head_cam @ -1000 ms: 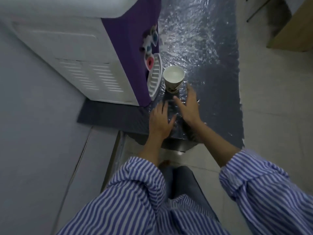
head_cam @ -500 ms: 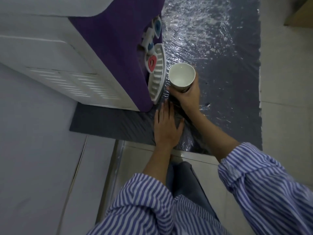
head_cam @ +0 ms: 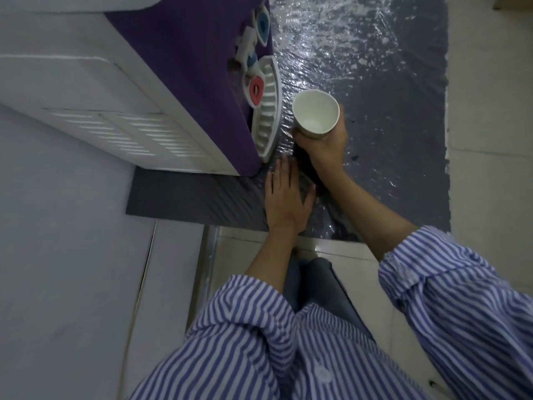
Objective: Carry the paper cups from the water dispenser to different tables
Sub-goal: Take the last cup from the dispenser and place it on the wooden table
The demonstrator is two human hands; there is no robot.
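Observation:
A white paper cup (head_cam: 315,114) stands upright and looks empty, just right of the water dispenser's white drip tray (head_cam: 268,108). My right hand (head_cam: 326,147) is wrapped around the cup's lower wall from below and the right. The purple-fronted, white-sided water dispenser (head_cam: 184,76) fills the upper left, with a red tap (head_cam: 256,89) and a blue tap (head_cam: 263,23). My left hand (head_cam: 285,197) hovers flat with fingers together and thumb out, near the dispenser's lower corner, holding nothing.
A dark mat under shiny crinkled plastic sheet (head_cam: 375,82) lies on the floor before the dispenser. Pale floor tiles (head_cam: 490,111) run along the right. A grey wall (head_cam: 57,255) is at left. My striped sleeves and dark trousers fill the bottom.
My right hand went from open beside the cup to closed around it, and the cup has lifted slightly toward me. My left hand stayed low and flat.

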